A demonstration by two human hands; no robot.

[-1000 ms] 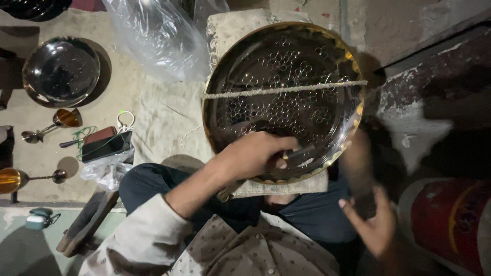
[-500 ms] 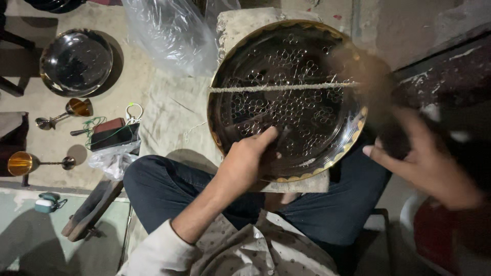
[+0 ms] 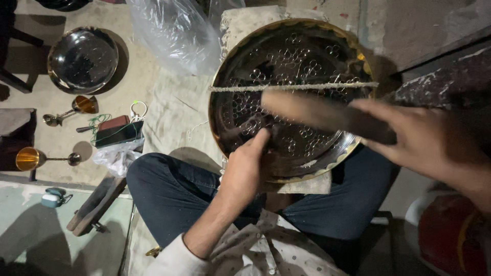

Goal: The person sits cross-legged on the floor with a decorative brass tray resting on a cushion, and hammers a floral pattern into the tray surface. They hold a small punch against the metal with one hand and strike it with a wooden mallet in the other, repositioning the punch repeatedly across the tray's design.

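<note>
A big round metal tray [image 3: 291, 66] sits in the middle of the frame, on a cloth pad [image 3: 240, 23] over the person's lap. It has a gold rim and small ring marks pressed into its dark, shiny face. A rough cord [image 3: 286, 87] runs across it from side to side.

The left hand [image 3: 245, 171] rests on the lower edge of the tray, fingers bent and pressing down on it. The right hand [image 3: 424, 135] comes in from the right side and grips a long wooden stick [image 3: 317, 113]. The stick is blurry.

The tray looks stiff, hard and probably heavy. Its face looks slippery, so the thick rim seems the best place to hold it. It could dent.

At the left, on the floor, lie a round steel plate [image 3: 82, 59], small brass cups [image 3: 30, 158] and a clear plastic bag [image 3: 174, 33].
</note>
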